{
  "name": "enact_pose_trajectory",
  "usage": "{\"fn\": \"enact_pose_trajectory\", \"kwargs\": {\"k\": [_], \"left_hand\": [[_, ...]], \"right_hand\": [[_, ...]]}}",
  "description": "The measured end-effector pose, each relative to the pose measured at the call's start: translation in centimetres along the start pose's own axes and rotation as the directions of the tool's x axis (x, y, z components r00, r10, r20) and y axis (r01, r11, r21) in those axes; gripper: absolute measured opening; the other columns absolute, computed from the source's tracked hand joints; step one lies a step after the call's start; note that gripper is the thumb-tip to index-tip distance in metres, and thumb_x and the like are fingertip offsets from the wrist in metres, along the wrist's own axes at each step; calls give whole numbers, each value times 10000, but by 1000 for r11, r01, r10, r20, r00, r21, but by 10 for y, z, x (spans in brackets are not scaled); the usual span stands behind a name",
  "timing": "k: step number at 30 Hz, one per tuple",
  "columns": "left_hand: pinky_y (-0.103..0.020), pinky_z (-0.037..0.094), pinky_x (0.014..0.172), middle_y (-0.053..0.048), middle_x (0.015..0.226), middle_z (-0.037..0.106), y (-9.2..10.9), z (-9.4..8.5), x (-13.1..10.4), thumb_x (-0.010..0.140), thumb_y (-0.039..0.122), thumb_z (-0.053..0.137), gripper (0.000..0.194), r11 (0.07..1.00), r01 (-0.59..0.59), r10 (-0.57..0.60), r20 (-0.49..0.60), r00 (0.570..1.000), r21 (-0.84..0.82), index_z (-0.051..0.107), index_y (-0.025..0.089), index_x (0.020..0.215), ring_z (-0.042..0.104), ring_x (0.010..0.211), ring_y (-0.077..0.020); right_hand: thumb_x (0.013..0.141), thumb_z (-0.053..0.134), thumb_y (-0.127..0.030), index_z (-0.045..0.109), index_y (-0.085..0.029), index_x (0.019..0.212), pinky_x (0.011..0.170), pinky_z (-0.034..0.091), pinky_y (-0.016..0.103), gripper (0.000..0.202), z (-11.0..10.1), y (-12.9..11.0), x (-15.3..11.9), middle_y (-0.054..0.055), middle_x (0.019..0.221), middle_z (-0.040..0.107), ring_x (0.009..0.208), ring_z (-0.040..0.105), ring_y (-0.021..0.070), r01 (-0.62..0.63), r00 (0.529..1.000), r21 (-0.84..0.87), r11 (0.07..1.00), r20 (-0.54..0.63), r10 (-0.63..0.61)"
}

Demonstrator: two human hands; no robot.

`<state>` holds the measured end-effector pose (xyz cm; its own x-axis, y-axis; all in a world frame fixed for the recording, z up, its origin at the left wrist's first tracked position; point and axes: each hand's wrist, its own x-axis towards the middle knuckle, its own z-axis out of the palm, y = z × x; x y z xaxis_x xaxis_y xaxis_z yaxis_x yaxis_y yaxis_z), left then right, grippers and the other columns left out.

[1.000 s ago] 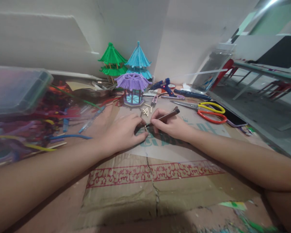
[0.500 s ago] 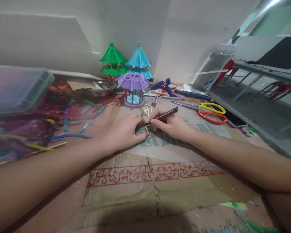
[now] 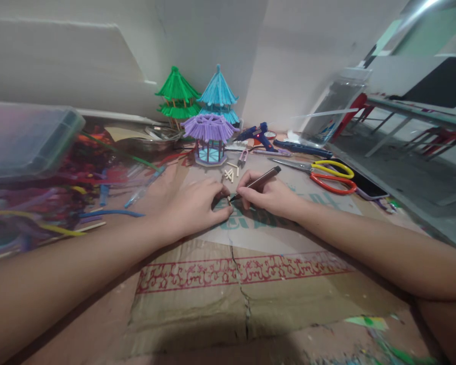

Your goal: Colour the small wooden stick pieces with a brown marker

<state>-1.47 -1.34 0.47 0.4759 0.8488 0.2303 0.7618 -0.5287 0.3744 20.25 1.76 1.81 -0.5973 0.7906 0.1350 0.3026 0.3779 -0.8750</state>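
The left hand (image 3: 197, 205) is pinching a short wooden stick (image 3: 229, 201) between thumb and forefinger; the right hand (image 3: 268, 195) is holding a brown marker (image 3: 261, 181) in bunched fingers, its tip pointing at the stick. Beyond the fingertips, stick pieces (image 3: 229, 175) are lying before a purple-roofed model pavilion (image 3: 210, 132)

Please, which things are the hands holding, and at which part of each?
The right hand holds a marker pen near its tip; the left hand pinches a small stick at its ends.
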Motion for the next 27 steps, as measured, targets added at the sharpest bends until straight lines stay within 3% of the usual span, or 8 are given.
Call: {"fn": "enact_pose_trajectory", "kwargs": {"k": [5,27], "left_hand": [[-426,499,845,-85,1055,658,-2,2,0,883,408,622,321,1000,-15,14,-15,1000,-12,666,180,1104,627,992,-275],[-414,498,813,-72,996,661,-4,3,1,883,416,618,266,999,-29,28,-28,999,-16,664,195,1024,625,945,-265]], "right_hand": [[934,596,-296,558,-201,899,577,426,270,108,1,-1,0,-26,635,646,593,587,131,19,999,-43,999,-36,-21],[921,618,-284,556,-202,874,537,393,255,113,2,-1,0,-35,604,636,538,544,111,-12,1000,45,999,3,12]]}}
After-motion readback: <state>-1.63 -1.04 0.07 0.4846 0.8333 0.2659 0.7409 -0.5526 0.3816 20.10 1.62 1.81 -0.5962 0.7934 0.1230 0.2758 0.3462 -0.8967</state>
